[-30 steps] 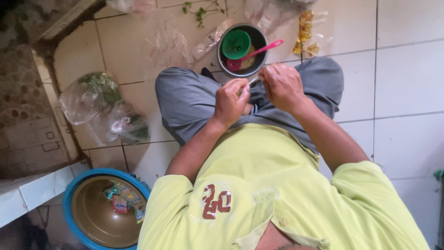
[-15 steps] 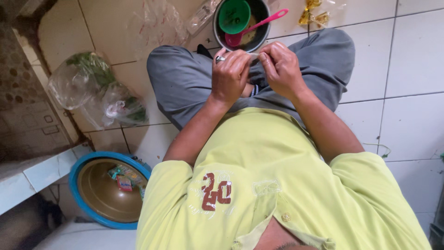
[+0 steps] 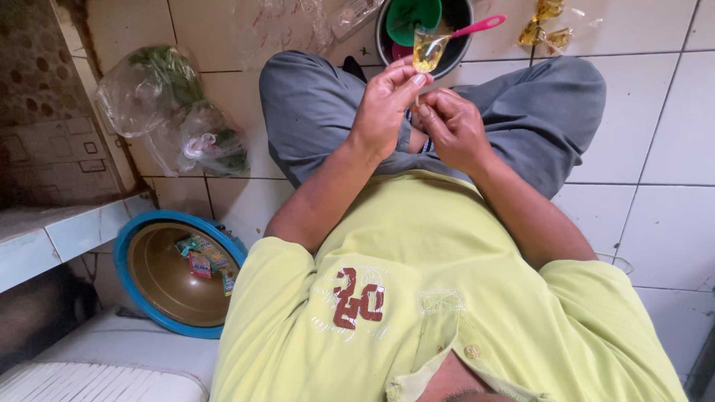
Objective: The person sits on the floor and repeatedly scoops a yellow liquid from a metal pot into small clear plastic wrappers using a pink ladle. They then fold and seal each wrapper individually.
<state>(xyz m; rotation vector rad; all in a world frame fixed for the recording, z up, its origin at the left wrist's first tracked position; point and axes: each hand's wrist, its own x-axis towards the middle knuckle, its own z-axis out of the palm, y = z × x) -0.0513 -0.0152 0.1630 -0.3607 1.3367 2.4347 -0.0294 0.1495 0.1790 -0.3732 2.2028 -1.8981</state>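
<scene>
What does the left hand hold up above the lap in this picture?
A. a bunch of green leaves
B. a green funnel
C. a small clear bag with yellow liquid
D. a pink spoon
C: the left hand pinches a small clear bag of yellow liquid by its lower end, and the right hand is just below it.

White tiled floor [image 3: 655, 149] carries a dark bowl [image 3: 462, 45], clear bags of greens [image 3: 175, 112], and a blue-rimmed basin [image 3: 175, 275].
</scene>
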